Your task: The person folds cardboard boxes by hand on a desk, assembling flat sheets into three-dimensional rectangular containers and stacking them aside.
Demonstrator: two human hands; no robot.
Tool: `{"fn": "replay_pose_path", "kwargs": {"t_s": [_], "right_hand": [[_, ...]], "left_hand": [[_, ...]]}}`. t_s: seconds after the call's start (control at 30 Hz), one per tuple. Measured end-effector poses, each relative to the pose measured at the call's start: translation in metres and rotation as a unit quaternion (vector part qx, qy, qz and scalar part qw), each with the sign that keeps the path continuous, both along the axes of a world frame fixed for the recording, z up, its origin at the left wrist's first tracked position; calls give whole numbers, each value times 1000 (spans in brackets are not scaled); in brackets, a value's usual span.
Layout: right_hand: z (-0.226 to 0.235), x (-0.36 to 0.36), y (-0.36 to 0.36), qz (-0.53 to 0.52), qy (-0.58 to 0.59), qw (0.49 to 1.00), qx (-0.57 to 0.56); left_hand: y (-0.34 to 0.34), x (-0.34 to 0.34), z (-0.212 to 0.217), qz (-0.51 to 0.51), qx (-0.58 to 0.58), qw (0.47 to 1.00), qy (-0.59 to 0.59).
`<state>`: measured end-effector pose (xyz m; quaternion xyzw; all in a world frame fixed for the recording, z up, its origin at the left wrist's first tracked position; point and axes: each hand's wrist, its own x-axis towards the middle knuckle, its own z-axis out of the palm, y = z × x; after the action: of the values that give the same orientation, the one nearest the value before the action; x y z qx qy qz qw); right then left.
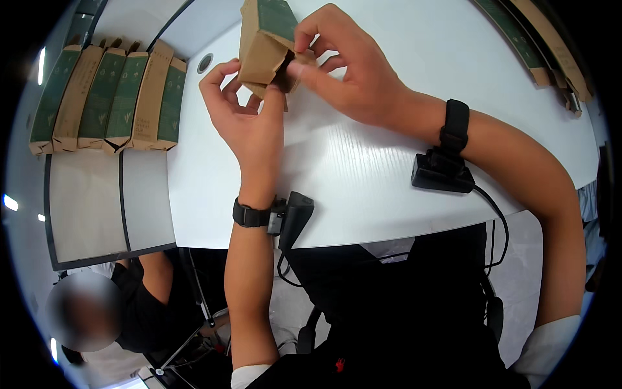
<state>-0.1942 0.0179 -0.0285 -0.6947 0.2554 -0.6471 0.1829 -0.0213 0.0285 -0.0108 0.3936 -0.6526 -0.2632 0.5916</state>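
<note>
Near the far edge of the view, a green and brown cardboard box (262,47) is tilted above the white table, its near end toward me. My left hand (249,126) grips that end from below, fingers on the left side and thumb at the lower edge. On the right, my right hand (363,78) pinches a brown end flap (302,58) with bent fingers and thumb. A dark gap shows between the flap and the box body. What lies inside the box cannot be made out.
Several similar green and brown boxes (123,97) stand in a row at the left, by a low partition (87,207). More flat cartons (538,42) lie far right on the white table (363,175). Cabled black devices (440,172) hang at both wrists. Another person (142,298) sits lower left.
</note>
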Motion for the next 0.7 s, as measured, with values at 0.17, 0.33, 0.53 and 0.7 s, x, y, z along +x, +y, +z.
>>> {"fn": "replay_pose_path", "kwargs": {"t_s": [0.17,0.33,0.53,0.7], "right_hand": [[1,-7,-1,49,-49,992,101],[7,-4,-19,174,-91,960,202],[-5,-6,-33,173,-101,972,124],[-1,-13,-19,204,-65,969,122]], "left_hand": [[-8,-2,-7,7,-44,999,-3],[-15,17,-7,-1,-108,992,-67],[-4,2,4,-14,-59,996,-71],[-1,-4,-6,-130,-123,982,-66]]}}
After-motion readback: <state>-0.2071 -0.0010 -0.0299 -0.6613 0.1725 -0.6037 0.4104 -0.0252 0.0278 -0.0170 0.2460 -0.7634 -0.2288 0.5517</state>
